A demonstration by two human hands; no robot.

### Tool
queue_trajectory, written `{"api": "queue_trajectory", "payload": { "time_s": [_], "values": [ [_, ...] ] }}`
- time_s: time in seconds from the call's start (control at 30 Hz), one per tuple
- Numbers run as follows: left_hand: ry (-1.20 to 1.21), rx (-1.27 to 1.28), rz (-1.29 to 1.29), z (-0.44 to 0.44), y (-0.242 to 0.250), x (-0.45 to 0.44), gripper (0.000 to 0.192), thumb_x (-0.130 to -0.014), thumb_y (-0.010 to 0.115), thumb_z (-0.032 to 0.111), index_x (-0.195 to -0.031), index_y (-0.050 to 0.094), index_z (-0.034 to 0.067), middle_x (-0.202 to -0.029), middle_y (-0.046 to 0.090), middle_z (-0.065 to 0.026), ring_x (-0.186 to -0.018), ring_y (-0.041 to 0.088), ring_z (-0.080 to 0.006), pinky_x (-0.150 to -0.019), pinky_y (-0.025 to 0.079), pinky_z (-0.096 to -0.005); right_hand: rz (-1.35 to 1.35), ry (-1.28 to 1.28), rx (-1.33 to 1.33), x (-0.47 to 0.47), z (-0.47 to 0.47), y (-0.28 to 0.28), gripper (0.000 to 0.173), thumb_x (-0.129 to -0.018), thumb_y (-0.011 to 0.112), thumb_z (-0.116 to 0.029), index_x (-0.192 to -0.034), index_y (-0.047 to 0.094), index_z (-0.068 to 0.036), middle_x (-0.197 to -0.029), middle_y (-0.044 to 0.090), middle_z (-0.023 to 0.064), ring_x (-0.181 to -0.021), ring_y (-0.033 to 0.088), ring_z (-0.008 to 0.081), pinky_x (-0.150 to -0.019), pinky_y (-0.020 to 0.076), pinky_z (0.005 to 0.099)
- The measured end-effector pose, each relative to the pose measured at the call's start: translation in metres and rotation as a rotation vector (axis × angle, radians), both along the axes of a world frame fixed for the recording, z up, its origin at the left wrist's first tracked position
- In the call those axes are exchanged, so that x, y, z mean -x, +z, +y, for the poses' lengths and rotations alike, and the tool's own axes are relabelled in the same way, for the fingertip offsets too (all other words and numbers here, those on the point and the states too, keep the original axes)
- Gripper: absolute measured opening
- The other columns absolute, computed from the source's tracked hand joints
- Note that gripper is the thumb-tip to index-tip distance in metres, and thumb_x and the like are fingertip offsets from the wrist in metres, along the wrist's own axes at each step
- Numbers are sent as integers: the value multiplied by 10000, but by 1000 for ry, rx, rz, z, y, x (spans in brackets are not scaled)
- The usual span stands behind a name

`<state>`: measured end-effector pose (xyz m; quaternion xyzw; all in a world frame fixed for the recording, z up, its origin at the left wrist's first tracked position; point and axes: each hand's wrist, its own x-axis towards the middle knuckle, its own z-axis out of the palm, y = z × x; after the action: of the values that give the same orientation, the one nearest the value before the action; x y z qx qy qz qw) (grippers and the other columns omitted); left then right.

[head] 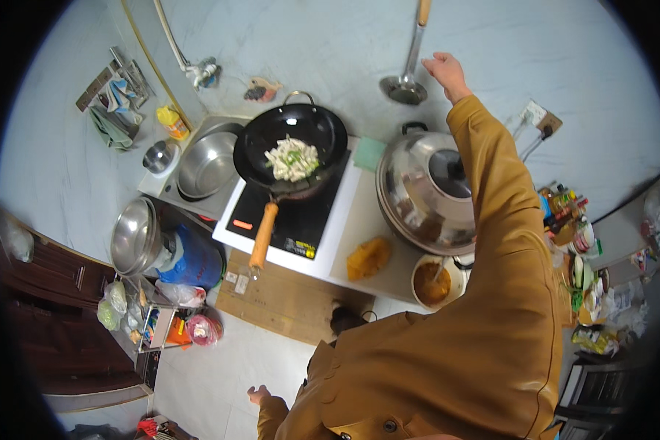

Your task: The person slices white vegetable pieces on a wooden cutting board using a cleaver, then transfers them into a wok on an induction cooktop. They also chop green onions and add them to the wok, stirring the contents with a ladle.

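Observation:
My right hand [445,74] is raised at the wall, its fingers loosely bent and empty. Just left of its fingertips hangs a steel ladle [412,60] with a wooden handle; a small gap seems to separate them. My left hand [258,394] is low at my side over the floor, small in view and seemingly empty. A black wok [253,140] with a wooden handle [264,234] sits on the induction cooktop [322,225]. Pale strips of food with green pieces [292,159] lie in the wok. Below my right forearm stands a large lidded pot [412,181].
A yellow-brown cloth [368,258] lies near a white pot of brown-orange liquid [432,283] at the counter's front. Left are a sink [220,206] with a steel basin [206,165], and stacked bowls [132,236]. Bottles [564,206] stand at right, past a wall socket [550,121].

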<state>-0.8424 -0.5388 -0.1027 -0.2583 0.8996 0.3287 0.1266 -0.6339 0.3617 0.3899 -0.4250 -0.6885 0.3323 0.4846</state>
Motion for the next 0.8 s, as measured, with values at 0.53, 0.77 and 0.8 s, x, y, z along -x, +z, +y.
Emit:
{"api": "queue_trajectory", "payload": {
  "time_s": [0.53,0.77,0.8],
  "values": [
    [148,-441,-271,78,27,77,433,-773,538,-31,-1195,481,50,-948,551,-123,-615,517,-216,-446,458,-328,-43,135,269,52,40,31,269,-913,562,-246,-787,578,-9,-629,590,35,-440,439,81,-411,353,235],
    [78,-582,-266,107,9,118,373,-765,553,-48,-1122,521,53,-878,560,-138,-533,491,-207,-427,462,-341,-181,45,19,61,12,69,285,-936,522,-259,-877,550,18,-703,611,52,-530,535,92,-460,432,246],
    [24,-622,-225,106,7,123,367,-772,555,-47,-1126,522,45,-885,567,-141,-537,503,-209,-430,469,-338,-215,107,16,62,5,74,275,-940,527,-261,-895,545,9,-725,619,54,-552,548,89,-471,439,244]
  ]
}}
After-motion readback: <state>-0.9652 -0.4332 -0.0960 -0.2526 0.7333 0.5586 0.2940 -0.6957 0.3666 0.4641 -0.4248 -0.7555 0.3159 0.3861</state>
